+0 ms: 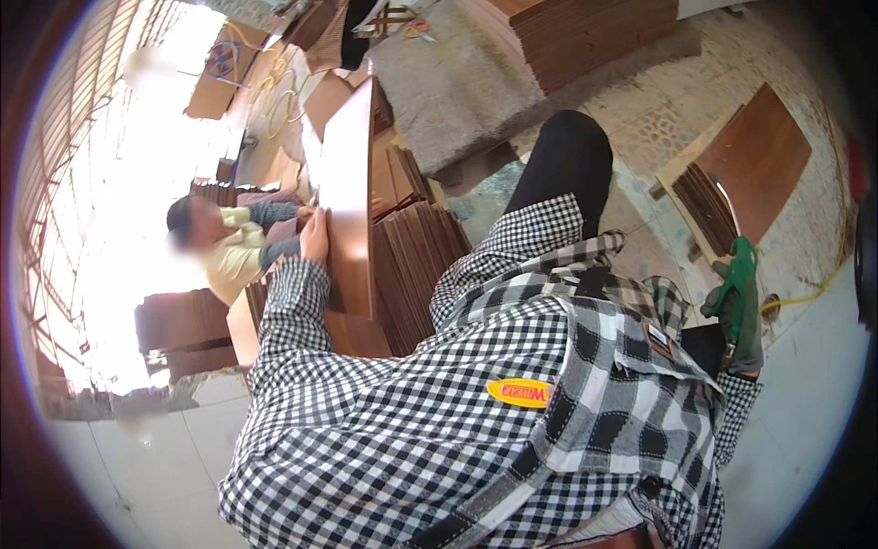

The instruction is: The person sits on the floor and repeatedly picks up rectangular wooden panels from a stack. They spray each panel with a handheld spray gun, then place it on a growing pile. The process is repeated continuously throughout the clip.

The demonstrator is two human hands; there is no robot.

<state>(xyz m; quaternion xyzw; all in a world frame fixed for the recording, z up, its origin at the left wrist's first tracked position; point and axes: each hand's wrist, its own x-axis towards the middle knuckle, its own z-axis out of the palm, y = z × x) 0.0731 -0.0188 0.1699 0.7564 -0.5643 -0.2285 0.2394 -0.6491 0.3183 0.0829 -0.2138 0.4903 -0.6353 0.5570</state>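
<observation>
My left hand point(315, 236), bare and closed, grips the edge of a flat brown wooden panel point(355, 210), which stands up on edge at the left. The panel's broad face catches bright light. On the right, my right hand point(745, 325) wears a dark grey glove. Its fingers wrap round a green air blow gun point(745, 270), held low beside my body. A yellow hose point(814, 295) runs close by that hand. Just right of the upright panel, several brown panels point(416, 265) stand packed in a row.
A co-worker point(242, 242) in light and grey clothing is beyond the panel, hands near its far side. More panels point(764, 165) lie on the tiled floor at the right. A tall panel stack point(585, 46) stands at the back, near a grey mat point(448, 87). A fan point(221, 59) is far left.
</observation>
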